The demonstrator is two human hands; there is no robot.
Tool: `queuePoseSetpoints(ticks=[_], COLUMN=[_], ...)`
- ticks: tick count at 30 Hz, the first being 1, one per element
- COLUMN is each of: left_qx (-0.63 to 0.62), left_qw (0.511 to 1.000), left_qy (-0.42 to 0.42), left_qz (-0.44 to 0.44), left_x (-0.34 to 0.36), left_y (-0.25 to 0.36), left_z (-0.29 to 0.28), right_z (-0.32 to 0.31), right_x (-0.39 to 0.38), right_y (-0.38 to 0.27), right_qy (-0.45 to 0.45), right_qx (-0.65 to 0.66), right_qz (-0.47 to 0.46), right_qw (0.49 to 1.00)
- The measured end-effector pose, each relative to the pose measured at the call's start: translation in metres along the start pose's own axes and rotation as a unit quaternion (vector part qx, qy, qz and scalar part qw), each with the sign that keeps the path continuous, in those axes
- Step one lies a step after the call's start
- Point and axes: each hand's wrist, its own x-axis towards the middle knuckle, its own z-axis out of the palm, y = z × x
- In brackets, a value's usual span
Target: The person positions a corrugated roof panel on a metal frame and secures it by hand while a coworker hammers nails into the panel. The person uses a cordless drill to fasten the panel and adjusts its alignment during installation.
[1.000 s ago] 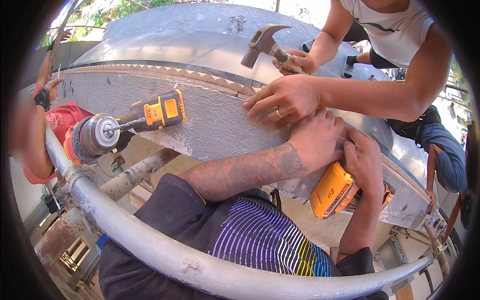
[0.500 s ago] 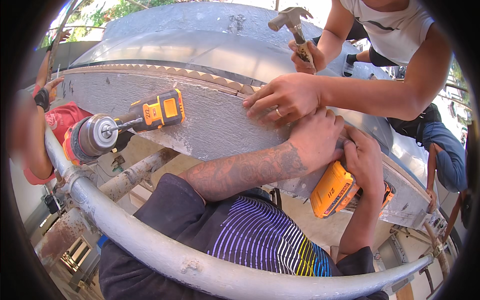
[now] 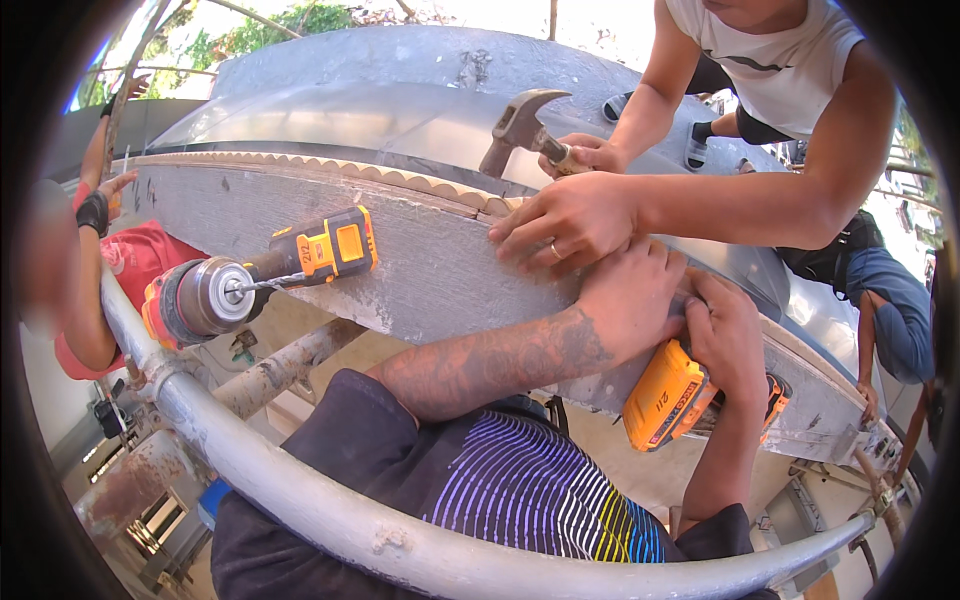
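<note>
My left hand (image 3: 632, 290) comes from a tattooed forearm and bends over the top of a grey board (image 3: 440, 270). Its fingers are closed, and what they press or hold is hidden. Close beside it, my right hand (image 3: 728, 325) wraps round a yellow and black cordless drill (image 3: 665, 395). The battery end shows below the wrist, while the rest is covered by my hands. Just beyond my left hand, a co-worker's hand (image 3: 570, 220) with a ring lies flat at the board's edge. The co-worker's other hand (image 3: 590, 152) grips a claw hammer (image 3: 518, 120), low over the edge.
A scalloped wooden strip (image 3: 400, 178) runs along the board's top. Another cordless drill (image 3: 325, 250) with a bit sits before the board at left. A grey pipe rail (image 3: 390, 535) crosses my chest. A person in red (image 3: 150, 250) is at left, another in blue (image 3: 890, 315) at right.
The co-worker's hammer has come down from a raised position toward the board's edge, its head moving left. My hands stay about where they were. The view has shifted slightly.
</note>
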Motion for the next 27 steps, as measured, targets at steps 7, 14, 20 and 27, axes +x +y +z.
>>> queuePoseSetpoints(ticks=[7, 14, 20, 27], left_qx=[-0.012, -0.017, -0.013, -0.006], left_qw=[1.000, 1.000, 1.000, 1.000], left_qy=[0.012, 0.012, 0.019, 0.018], left_qz=[0.002, 0.003, 0.004, 0.016], left_x=[-0.0011, -0.0011, -0.0011, -0.0008], left_y=[-0.0011, -0.0007, -0.0011, -0.0024], left_z=[0.0024, 0.0000, 0.0018, -0.0002], right_z=[-0.0012, 0.0006, 0.0006, 0.0019], right_x=[-0.0011, -0.0013, -0.0003, -0.0011], right_y=[-0.0011, 0.0002, 0.0007, 0.0022], right_qy=[-0.005, 0.001, 0.003, 0.006], right_qx=[0.001, -0.003, 0.000, 0.001], right_qz=[0.002, 0.001, -0.008, -0.006], right_qw=[1.000, 1.000, 1.000, 1.000])
